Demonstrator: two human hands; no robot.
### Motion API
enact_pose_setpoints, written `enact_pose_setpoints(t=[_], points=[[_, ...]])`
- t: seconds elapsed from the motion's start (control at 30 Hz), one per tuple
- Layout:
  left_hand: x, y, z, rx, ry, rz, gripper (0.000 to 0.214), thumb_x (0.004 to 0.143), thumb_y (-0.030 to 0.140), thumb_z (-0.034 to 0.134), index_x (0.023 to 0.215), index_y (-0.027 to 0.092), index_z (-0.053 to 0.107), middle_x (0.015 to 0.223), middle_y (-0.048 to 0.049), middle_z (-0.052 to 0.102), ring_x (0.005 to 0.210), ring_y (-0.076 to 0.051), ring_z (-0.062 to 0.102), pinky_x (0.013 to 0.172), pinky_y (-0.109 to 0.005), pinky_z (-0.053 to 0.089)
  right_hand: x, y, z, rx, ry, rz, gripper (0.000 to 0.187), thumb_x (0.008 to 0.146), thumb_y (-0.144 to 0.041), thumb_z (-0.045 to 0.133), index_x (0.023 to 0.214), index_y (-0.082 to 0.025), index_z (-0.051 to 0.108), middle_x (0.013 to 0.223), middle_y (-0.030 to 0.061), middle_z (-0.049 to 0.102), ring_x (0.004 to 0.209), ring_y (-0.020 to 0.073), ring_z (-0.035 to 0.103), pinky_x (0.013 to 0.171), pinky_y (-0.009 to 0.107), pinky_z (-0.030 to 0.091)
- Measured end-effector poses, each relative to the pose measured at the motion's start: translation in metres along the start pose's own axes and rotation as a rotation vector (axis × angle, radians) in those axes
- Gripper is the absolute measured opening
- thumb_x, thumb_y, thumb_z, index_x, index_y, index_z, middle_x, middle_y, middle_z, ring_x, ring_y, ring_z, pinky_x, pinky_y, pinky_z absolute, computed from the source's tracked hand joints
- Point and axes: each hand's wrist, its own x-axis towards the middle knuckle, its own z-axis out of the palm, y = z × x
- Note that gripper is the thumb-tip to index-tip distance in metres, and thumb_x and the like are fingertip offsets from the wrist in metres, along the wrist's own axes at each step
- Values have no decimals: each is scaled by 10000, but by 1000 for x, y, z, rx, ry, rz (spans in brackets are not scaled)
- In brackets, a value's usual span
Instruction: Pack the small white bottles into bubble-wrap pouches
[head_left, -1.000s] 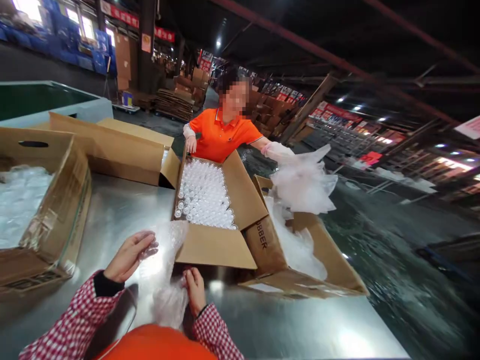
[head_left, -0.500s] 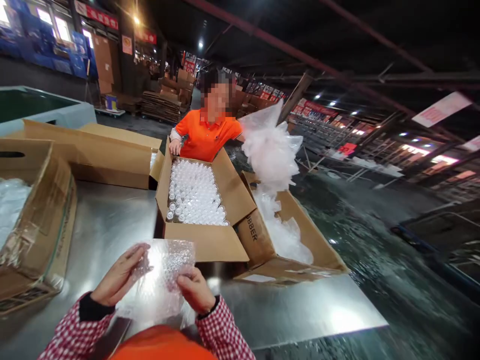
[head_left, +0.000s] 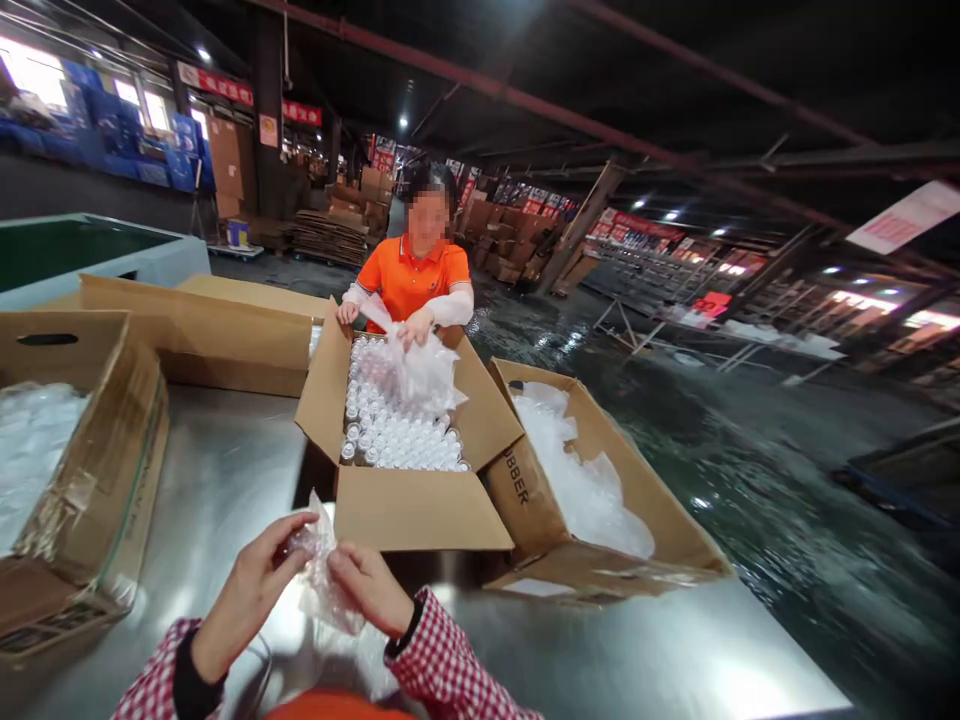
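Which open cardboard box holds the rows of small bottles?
The middle box, its flaps spread wide; the left box and the right box show only clear plastic.

The clear plastic wrap (head_left: 319, 578) is crumpled in the grip of the left hand (head_left: 251, 590) and the right hand (head_left: 367, 585), so whether anything lies inside it cannot be told, and its lower part is lost in the glare on the tabletop (head_left: 225, 460). The 2 checked sleeves (head_left: 450, 670) are cut off by the bottom edge. The near flap of the open box (head_left: 412, 505) hides the nearest small bottles (head_left: 390, 435), and a co-worker's plastic sheet (head_left: 424, 370) covers some far rows. The left box (head_left: 97, 470) is cut by the picture's edge, its contents a pale blur. Lettering on the right box (head_left: 540, 520) is partly hidden, showing just "UBBER". The hanging sign (head_left: 904, 215) is too blurred to read.
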Motion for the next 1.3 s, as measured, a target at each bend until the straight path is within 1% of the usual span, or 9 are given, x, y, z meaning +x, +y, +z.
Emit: enact_pose_setpoints(t=[0.13, 0.27, 0.43, 0.57, 0.77, 0.9, 1.1, 1.2, 1.3], points=[[-2, -20, -4, 190, -172, 108, 309, 842, 315, 541, 1114, 193, 623, 1016, -80, 551, 713, -162, 571, 691, -286, 473, 11, -2, -15, -23, 49, 9, 471, 850, -607, 461, 676, -170, 459, 614, -35, 394, 578, 90, 355, 533, 217, 293], [-2, -23, -4, 382, -123, 134, 370, 823, 121, 373, 1085, 185, 626, 1014, -101, 520, 853, -213, 583, 799, -348, 461, 34, -8, -28, -100, 37, -5, 495, 830, -608, 481, 600, -173, 424, 561, -49, 359, 539, 81, 332, 515, 220, 261], [12, -9, -16, 93, -172, -29, 397, 921, 380, 375, 1252, 180, 466, 923, -69, 580, 747, -177, 576, 717, -290, 482, 107, -3, -65, -353, -237, 112, 420, 899, -469, 422, 695, -149, 604, 632, -6, 547, 559, 100, 471, 529, 216, 359], [28, -9, -23, -47, -63, -197, 434, 868, 559, 427, 961, 155, 558, 770, -41, 564, 669, -174, 553, 618, -274, 497, 178, 15, -89, -655, 56, 137, 142, 845, -176, 516, 907, -113, 627, 875, 62, 624, 783, 136, 562, 697, 240, 416], [38, -28, -25, 2, 103, -318, 374, 773, 538, 551, 819, 170, 503, 696, 1, 536, 543, -138, 517, 515, -246, 433, 223, 49, -79, -777, 175, 143, 163, 737, -93, 587, 900, -94, 586, 1003, 128, 591, 941, 207, 560, 808, 309, 401], [39, -42, -27, -7, 208, -283, 486, 720, 452, 585, 1087, 139, 523, 737, 8, 506, 570, -148, 512, 537, -255, 425, 218, 51, -87, -688, 226, 112, 210, 665, -143, 641, 857, -112, 562, 936, 138, 591, 921, 263, 577, 819, 374, 417], [47, -36, -23, 137, 99, -226, 352, 822, 459, 490, 676, 153, 585, 587, 5, 460, 564, -141, 435, 524, -228, 312, 149, -17, -114, -280, 351, -187, 323, 822, -397, 526, 1055, -181, 469, 1032, 93, 591, 920, 205, 566, 808, 364, 480], [52, -25, -17, 132, 93, -173, 377, 858, 486, 455, 701, 163, 568, 608, 4, 475, 581, -142, 451, 527, -217, 323, 102, -57, -103, -64, 191, -375, 356, 799, -389, 620, 1088, -208, 520, 1081, 101, 603, 974, 228, 575, 832, 378, 484], [51, -14, -11, 64, 76, -202, 398, 880, 528, 406, 767, 178, 557, 615, 8, 488, 542, -146, 499, 491, -214, 366, 71, -75, -83, -165, -46, -439, 323, 827, -332, 614, 1124, -221, 557, 1077, 96, 612, 978, 230, 583, 844, 376, 481]])
